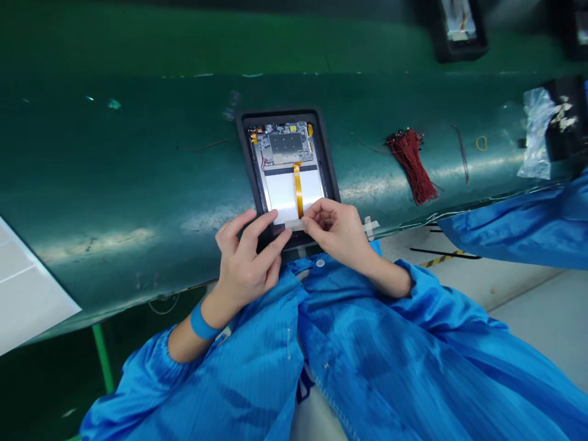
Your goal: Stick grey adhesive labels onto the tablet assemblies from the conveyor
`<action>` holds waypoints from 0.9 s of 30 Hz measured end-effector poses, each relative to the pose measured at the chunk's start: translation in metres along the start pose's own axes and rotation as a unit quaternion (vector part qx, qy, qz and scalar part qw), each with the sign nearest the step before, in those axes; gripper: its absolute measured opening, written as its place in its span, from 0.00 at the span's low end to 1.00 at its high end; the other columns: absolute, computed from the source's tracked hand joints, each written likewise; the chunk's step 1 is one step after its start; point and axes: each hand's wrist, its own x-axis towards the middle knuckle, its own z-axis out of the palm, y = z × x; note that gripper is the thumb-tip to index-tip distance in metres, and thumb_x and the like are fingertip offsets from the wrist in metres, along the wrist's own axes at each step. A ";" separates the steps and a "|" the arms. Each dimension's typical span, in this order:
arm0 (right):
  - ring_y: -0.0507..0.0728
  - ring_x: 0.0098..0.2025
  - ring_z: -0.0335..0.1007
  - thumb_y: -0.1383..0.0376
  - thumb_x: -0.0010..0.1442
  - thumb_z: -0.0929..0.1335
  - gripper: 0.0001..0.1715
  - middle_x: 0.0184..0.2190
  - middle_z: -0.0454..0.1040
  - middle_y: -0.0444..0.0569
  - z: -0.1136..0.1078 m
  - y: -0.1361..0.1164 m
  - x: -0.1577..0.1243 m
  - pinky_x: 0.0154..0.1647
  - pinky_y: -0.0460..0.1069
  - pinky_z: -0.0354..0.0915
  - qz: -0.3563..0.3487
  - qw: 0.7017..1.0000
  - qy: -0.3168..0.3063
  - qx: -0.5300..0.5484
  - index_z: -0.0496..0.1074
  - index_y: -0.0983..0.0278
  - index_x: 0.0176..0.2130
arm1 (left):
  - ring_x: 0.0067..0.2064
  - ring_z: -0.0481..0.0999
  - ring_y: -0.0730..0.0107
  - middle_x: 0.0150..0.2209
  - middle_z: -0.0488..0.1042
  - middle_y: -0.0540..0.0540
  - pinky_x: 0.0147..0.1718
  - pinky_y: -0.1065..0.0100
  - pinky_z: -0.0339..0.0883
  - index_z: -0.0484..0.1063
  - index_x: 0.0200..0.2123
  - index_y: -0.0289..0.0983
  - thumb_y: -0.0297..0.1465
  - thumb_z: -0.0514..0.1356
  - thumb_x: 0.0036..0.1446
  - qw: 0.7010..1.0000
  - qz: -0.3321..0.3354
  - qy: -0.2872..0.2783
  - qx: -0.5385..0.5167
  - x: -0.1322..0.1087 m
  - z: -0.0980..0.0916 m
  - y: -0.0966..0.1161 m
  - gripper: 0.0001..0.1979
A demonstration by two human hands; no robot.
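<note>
- Head view: left hand (pixel 245 260) open, fingertips on lower edge of black rectangular tray (pixel 245 147).
- Right hand (pixel 333 231) pinched white tape tab (pixel 293 225) by amber flex ribbon (pixel 298 190).
- Red wire bundle (pixel 412 166) well apart.

**No readable writing**
Any markings on the circuit board (pixel 285 144) and the white tape (pixel 294 225) are too small or blurred to read.

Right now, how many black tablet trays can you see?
3: one black rectangular tray at centre, one at top edge, one cut off at top-right corner; more may be hidden.
</note>
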 end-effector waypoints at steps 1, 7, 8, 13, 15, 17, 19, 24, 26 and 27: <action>0.49 0.27 0.68 0.63 0.59 0.71 0.06 0.26 0.74 0.41 0.000 0.000 0.000 0.29 0.46 0.63 0.004 1.000 -0.001 0.020 0.72 0.62 0.32 | 0.69 0.63 0.44 0.66 0.71 0.37 0.63 0.45 0.64 0.77 0.59 0.42 0.23 0.65 0.60 1.000 -0.005 0.012 0.000 0.000 0.000 0.000 0.24; 0.49 0.27 0.68 0.65 0.59 0.70 0.04 0.26 0.74 0.40 0.000 -0.002 -0.001 0.30 0.46 0.63 -0.015 1.000 -0.009 -0.013 0.72 0.62 0.31 | 0.68 0.64 0.45 0.64 0.72 0.37 0.62 0.46 0.65 0.79 0.56 0.42 0.22 0.65 0.59 0.999 -0.021 0.040 -0.010 0.000 0.000 -0.001 0.22; 0.49 0.27 0.68 0.65 0.59 0.70 0.04 0.25 0.73 0.40 0.001 -0.003 -0.001 0.31 0.47 0.63 -0.019 0.999 -0.009 -0.028 0.72 0.62 0.31 | 0.68 0.64 0.45 0.64 0.72 0.37 0.62 0.46 0.65 0.79 0.56 0.42 0.22 0.65 0.59 0.999 -0.017 0.035 -0.011 0.000 0.000 -0.001 0.22; 0.48 0.26 0.67 0.66 0.59 0.69 0.04 0.25 0.73 0.40 0.001 -0.004 0.000 0.32 0.47 0.63 -0.028 0.997 -0.009 -0.069 0.71 0.62 0.31 | 0.69 0.63 0.42 0.66 0.71 0.37 0.63 0.43 0.63 0.78 0.58 0.42 0.22 0.66 0.58 1.000 -0.013 0.003 -0.006 -0.003 0.003 -0.002 0.25; 0.49 0.26 0.67 0.67 0.59 0.69 0.04 0.25 0.73 0.40 0.001 -0.004 0.000 0.32 0.47 0.63 -0.030 0.996 -0.012 -0.079 0.71 0.62 0.31 | 0.69 0.62 0.42 0.67 0.69 0.38 0.63 0.42 0.62 0.77 0.60 0.45 0.23 0.66 0.59 1.000 -0.017 -0.008 -0.007 -0.004 0.004 -0.002 0.26; 0.49 0.26 0.67 0.67 0.59 0.69 0.04 0.25 0.74 0.40 0.000 -0.004 0.001 0.32 0.47 0.63 -0.029 0.996 -0.014 -0.087 0.71 0.61 0.31 | 0.70 0.62 0.42 0.68 0.68 0.39 0.64 0.42 0.62 0.77 0.61 0.46 0.24 0.65 0.59 1.000 -0.020 -0.015 -0.009 -0.004 0.004 -0.002 0.27; 0.49 0.26 0.67 0.66 0.59 0.69 0.04 0.26 0.74 0.41 0.000 -0.004 0.001 0.32 0.47 0.63 -0.029 0.995 -0.015 -0.090 0.71 0.61 0.31 | 0.70 0.62 0.42 0.68 0.68 0.38 0.64 0.42 0.62 0.77 0.61 0.45 0.24 0.65 0.59 1.000 -0.017 -0.016 -0.006 -0.004 0.004 -0.002 0.27; 0.49 0.26 0.67 0.67 0.59 0.68 0.04 0.26 0.74 0.40 -0.001 -0.006 0.001 0.32 0.47 0.62 -0.030 0.995 -0.022 -0.094 0.70 0.61 0.31 | 0.69 0.62 0.42 0.67 0.68 0.37 0.63 0.43 0.63 0.77 0.59 0.43 0.25 0.65 0.60 1.000 -0.008 -0.014 0.002 -0.003 0.004 -0.002 0.24; 0.49 0.26 0.67 0.66 0.59 0.69 0.04 0.25 0.73 0.40 -0.002 -0.007 0.001 0.32 0.47 0.62 -0.027 0.995 -0.027 -0.096 0.70 0.61 0.31 | 0.69 0.63 0.43 0.67 0.68 0.38 0.63 0.43 0.63 0.77 0.59 0.43 0.25 0.65 0.60 1.000 -0.012 -0.015 0.001 -0.002 0.004 -0.001 0.24; 0.49 0.26 0.67 0.66 0.59 0.69 0.04 0.25 0.74 0.41 -0.002 -0.007 0.001 0.32 0.47 0.62 -0.025 0.995 -0.029 -0.096 0.70 0.61 0.31 | 0.69 0.63 0.43 0.67 0.68 0.38 0.63 0.43 0.63 0.77 0.59 0.43 0.24 0.65 0.60 1.000 -0.012 -0.015 -0.001 -0.002 0.004 -0.001 0.24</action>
